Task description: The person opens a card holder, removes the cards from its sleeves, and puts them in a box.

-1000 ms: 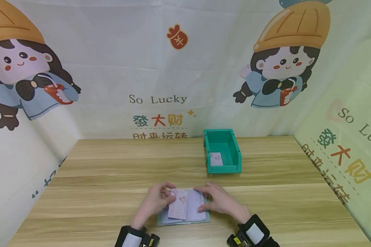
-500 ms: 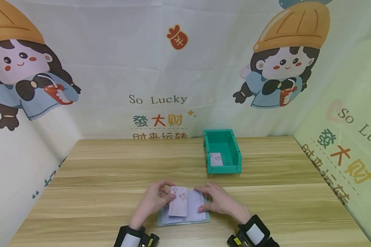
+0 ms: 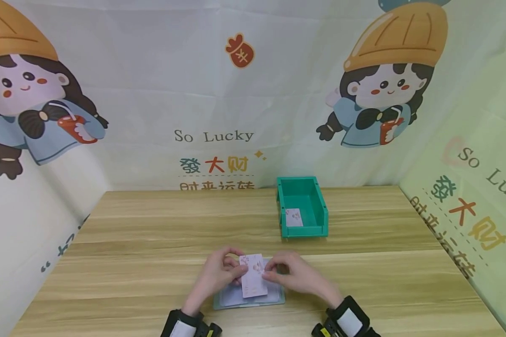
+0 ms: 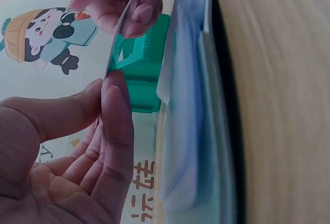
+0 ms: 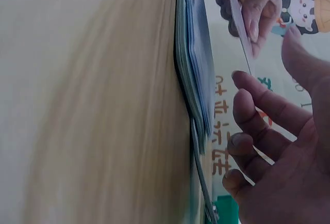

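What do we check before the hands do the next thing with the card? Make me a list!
1. Left hand pinching the card: ok.
2. Right hand pinching it too: not ok, its thumb stands apart from it.
3. Card lifted off the book: ok.
4. Book lying on the table: ok.
5. Spot under the card free: cannot tell, the card hides it.

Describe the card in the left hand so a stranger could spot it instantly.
On the wooden table, nearer the person than the green bin, lies an open pale-blue booklet. Above it, the left hand pinches a small pale pink card. A similar card lies in the bin; only this one is held.
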### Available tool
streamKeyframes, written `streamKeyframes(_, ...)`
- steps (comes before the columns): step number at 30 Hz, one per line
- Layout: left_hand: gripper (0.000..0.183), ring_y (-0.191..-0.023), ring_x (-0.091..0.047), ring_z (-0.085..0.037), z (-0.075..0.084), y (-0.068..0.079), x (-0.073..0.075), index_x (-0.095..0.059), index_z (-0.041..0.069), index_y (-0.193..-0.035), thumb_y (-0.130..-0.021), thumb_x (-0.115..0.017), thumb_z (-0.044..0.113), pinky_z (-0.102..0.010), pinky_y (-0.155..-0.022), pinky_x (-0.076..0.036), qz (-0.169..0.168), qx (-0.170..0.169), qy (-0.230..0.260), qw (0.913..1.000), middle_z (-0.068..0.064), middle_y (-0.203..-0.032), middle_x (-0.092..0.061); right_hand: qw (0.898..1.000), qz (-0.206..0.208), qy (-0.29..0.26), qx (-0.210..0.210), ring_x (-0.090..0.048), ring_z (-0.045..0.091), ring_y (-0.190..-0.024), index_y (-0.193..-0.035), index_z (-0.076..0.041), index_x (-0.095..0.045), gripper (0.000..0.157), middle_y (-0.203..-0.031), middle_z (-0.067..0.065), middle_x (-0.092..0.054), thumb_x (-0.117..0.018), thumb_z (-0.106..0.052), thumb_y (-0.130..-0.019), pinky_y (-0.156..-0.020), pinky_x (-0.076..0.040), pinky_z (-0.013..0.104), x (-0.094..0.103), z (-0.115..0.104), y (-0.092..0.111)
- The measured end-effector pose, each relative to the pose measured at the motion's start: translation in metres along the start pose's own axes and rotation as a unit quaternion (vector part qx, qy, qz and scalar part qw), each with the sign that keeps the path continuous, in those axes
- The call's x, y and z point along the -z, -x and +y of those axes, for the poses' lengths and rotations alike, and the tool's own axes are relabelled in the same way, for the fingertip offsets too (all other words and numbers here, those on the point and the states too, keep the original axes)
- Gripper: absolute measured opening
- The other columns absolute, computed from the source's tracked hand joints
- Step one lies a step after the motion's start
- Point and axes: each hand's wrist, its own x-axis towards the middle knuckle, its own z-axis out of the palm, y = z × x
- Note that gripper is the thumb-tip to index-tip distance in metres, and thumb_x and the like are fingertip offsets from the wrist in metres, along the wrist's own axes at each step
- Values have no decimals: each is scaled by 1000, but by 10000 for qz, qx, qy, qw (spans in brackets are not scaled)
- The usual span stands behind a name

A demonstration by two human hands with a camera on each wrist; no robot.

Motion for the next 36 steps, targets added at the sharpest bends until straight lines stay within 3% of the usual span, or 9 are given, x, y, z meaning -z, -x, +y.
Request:
streamKeyframes(11,37,-59,-65,-14,2,-1,-8,-54,-12,-117,-87,-72,-1,-30,-56,-57,68,91,220,9997,-21,-77,-71,9956,345,-583,-641,-45,2,-68,-80,-10,-68,26,-73,-7,-51,-69,-32,-95,-61,-34,17,-10,-3,-7)
streamKeyframes(18,33,-59,-66,-13,2,-2,-12,-54,-11,-115,-89,-71,1,-29,-56,-58,-30,109,329,9994,-22,-76,-71,9951,450,-621,-618,-42,0,-65,-78,-7,-66,28,-71,-7,-48,-67,-27,-97,-59,-32,17,-10,-2,-6)
streamKeyframes(27,32,-59,-63,-12,-3,-3,-13,-62,-3,-108,-91,-73,22,-24,-55,-51,189,162,-422,9988,-13,-71,-71,9921,795,-406,-887,-40,2,-64,-78,-9,-62,26,-70,-7,-44,-66,-26,-97,-59,-29,18,-2,0,-1)
streamKeyframes(36,26,-60,-56,-7,-5,-1,-12,-65,-3,-106,-86,-76,8,-19,-54,-43,28,-73,-1151,9933,-6,-75,-69,9900,1183,-81,-763,-42,5,-63,-77,-8,-61,23,-68,-5,-44,-67,-20,-96,-57,-30,19,20,3,1)
